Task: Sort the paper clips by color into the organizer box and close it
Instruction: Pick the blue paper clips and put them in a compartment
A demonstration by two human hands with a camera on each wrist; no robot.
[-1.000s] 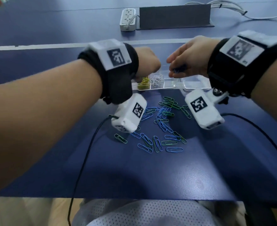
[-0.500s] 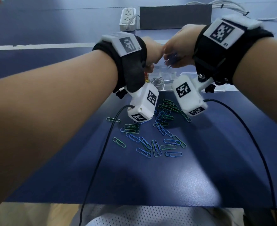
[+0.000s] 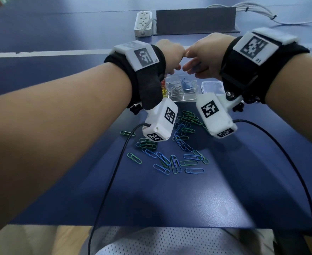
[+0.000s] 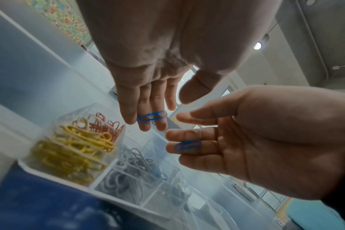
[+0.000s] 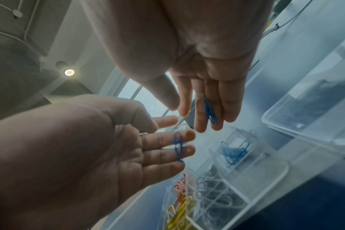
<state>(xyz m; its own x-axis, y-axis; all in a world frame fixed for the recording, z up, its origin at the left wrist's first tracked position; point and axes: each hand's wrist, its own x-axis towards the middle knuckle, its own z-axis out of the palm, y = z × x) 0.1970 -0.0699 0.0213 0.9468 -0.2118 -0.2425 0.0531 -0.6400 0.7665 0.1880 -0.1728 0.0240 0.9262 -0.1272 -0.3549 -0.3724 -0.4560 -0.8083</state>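
**Clips clinging to spread fingers above the box**

Risk first, as I read it from my end: each hand has one blue clip stuck across flat fingers with nothing pinching it, so a clip may drop late, or fall wide into the grey or yellow compartment rather than the blue one. A shake to free them could scatter them past the organizer box [image 3: 182, 90] altogether.

My left hand [image 4: 148, 99] is spread, fingers straight and side by side, thumb held apart; a blue paper clip [image 4: 151, 116] lies crosswise on the middle fingertips. My right hand [image 4: 252, 143] is likewise spread, palm showing, with a second blue clip [image 4: 188, 145] lying on a finger near its tip. Neither thumb touches a clip. The two sets of fingertips are near one another but apart.

Directly below the fingertips sits the box, lid off; its blue compartment [image 5: 234, 151] lies just under my right fingers. Nearer my wrists, loose blue and green clips [image 3: 171, 159] wait on the table [image 3: 225, 190].
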